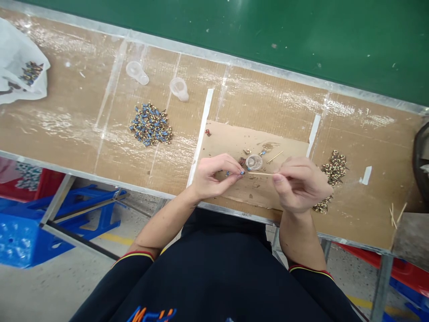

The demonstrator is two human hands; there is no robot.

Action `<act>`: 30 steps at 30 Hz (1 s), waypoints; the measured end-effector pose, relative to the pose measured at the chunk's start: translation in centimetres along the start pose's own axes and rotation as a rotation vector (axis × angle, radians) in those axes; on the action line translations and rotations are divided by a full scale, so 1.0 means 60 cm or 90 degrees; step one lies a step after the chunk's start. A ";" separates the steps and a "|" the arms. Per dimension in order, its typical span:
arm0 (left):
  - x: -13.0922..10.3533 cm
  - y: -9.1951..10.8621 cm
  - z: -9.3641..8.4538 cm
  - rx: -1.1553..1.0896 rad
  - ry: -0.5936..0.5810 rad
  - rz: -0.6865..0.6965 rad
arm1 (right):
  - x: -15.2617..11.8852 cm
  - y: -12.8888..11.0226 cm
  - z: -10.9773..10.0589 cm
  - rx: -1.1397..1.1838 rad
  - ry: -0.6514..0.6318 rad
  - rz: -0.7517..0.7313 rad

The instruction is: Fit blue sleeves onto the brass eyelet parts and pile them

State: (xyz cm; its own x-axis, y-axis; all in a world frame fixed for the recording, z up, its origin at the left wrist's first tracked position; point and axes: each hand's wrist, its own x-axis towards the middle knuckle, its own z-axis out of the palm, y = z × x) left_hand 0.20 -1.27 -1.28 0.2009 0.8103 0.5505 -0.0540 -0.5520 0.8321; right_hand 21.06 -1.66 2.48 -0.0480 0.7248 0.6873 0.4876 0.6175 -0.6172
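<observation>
My left hand [217,175] pinches a tiny blue-and-gold piece [241,173] between thumb and fingertips. In my right hand [300,184] is a thin wooden stick [259,173], a toothpick by its look, its tip pointing left near that piece. Both hands hover over a brown cardboard sheet [231,134]. Just beyond the stick stands a small clear plastic cup [254,162]. Around the cup lie a second stick [275,156], a few loose small pieces and some smears. A pile of small gold-coloured pieces [336,167] lies beside my right hand, partly hidden by it.
A heap of blue-and-gold pieces [150,125] lies to the left, with two clear plastic cups [179,89] behind it. At far left is a white bag [23,62] holding more pieces. Several sticks [397,215] lie at the right edge. A green surface [268,36] borders the table.
</observation>
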 end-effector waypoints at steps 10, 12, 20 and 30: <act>-0.003 -0.002 -0.001 -0.102 0.054 -0.074 | 0.005 0.029 -0.022 -0.160 -0.228 0.005; -0.004 -0.003 -0.003 -0.119 0.060 -0.090 | 0.001 0.031 -0.021 -0.183 -0.218 -0.005; -0.003 -0.003 -0.009 -0.135 0.052 -0.093 | -0.007 0.036 -0.016 -0.210 -0.298 -0.011; -0.001 0.005 -0.014 -0.157 0.123 -0.108 | -0.044 0.071 -0.201 -0.370 0.035 0.161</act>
State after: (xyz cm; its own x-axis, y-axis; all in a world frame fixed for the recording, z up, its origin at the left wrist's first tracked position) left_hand -0.67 -1.29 -1.01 0.0395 0.9215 0.3863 -0.2743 -0.3618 0.8910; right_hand 33.79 -4.65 2.68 0.1678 0.8008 0.5749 0.8722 0.1513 -0.4653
